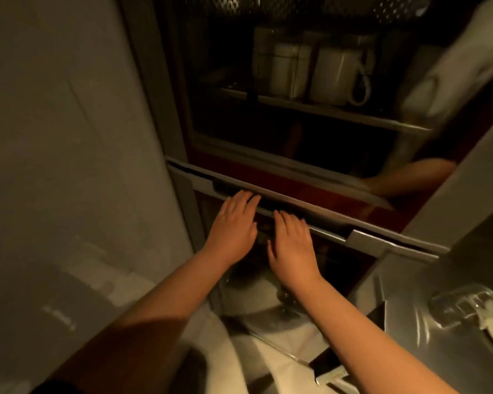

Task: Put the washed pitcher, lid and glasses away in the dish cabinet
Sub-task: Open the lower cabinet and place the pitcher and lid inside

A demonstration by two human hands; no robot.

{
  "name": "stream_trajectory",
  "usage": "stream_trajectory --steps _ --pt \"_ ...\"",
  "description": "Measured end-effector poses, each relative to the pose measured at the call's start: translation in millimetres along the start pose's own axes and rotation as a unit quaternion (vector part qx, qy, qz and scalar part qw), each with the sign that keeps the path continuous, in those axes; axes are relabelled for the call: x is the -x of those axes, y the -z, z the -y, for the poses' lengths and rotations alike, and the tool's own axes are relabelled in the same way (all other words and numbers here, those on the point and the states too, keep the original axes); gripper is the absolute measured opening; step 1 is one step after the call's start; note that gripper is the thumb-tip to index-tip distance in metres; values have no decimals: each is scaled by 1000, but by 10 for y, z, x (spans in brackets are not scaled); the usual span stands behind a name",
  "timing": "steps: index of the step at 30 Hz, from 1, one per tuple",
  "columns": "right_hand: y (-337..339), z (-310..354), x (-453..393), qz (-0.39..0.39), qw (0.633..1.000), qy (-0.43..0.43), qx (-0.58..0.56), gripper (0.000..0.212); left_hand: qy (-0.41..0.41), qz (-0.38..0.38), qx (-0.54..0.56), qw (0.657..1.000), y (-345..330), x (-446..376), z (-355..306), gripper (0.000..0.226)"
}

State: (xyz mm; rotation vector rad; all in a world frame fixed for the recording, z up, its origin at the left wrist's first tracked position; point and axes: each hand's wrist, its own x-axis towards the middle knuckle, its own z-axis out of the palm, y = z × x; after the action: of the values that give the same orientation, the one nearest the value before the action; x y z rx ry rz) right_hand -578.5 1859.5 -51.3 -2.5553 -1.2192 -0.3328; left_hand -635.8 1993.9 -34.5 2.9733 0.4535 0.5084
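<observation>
Palms-down, left hand (234,223), right hand (292,245), cabinet handle (291,207)

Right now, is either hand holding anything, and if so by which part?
No object is carried. Both the left hand and the right hand lie palm down, fingertips at the recessed handle of the cabinet's lower door; whether they hook into it cannot be told.
</observation>
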Motion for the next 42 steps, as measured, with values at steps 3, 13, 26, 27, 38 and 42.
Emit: stream_trajectory --steps 3,13,26,27,38,42 --pt "-70 118 30 38 996 -34 73 90 -2 80 -21 997 -51 -50 179 62" --pt "147 286 -1 85 991 -88 57 88 10 124 10 992 3 -35 222 73" --pt "343 246 23 116 991 -65 1 79 0 142 9 990 133 43 227 69" --pt "356 247 76 109 992 -59 -3 79 -3 133 5 991 123 141 230 70" --pt "280 405 953 12 997 -30 -69 65 -18 162 -103 981 421 1330 -89 81" --pt "321 424 1270 -34 995 -30 -84 53 -74 193 -98 974 626 1691 -171 75"
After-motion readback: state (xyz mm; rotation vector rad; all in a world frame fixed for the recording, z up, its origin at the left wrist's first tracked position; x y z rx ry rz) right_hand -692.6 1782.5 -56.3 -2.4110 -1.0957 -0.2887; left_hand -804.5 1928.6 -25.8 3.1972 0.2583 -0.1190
